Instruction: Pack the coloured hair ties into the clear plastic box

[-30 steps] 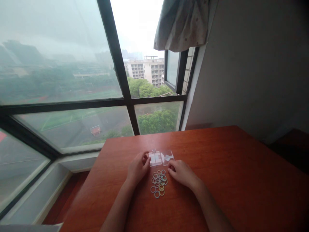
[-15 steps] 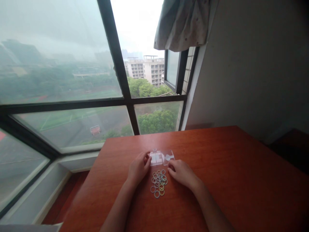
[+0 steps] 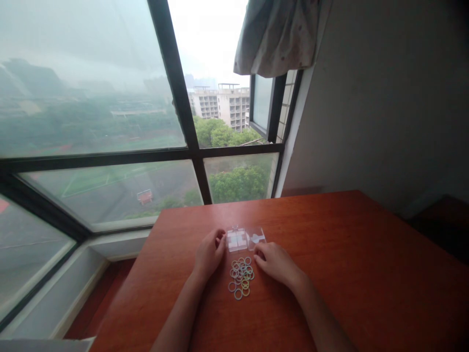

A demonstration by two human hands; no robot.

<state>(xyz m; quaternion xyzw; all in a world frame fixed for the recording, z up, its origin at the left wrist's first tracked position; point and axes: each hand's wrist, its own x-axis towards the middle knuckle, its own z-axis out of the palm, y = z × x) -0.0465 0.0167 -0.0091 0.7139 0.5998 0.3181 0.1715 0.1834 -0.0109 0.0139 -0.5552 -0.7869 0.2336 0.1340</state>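
Observation:
A small clear plastic box [image 3: 237,240] lies on the table with its hinged lid [image 3: 257,236] laid open to the right. Just left of the box rests my left hand [image 3: 210,253], its fingers loosely bent, thumb a little apart and nothing visible in them. My right hand [image 3: 274,260] lies beside the lid's near edge, fingers curled loosely with a gap to the thumb; I see nothing held there. Between the hands, nearer to me, is a loose pile of pastel rings [image 3: 241,275] that look like small hair ties, several overlapping. Some yellow ones lie at its near right.
The reddish-brown wooden table [image 3: 348,269] has its far edge by the windows. A dark window frame [image 3: 198,154] and a hanging curtain [image 3: 276,36] stand beyond it. A plain wall [image 3: 366,112] rises at the right.
My left hand has drawn slightly left, away from the box's side, and its thumb has come nearer the fingers. The right hand, the box and the rings look nearly unchanged.

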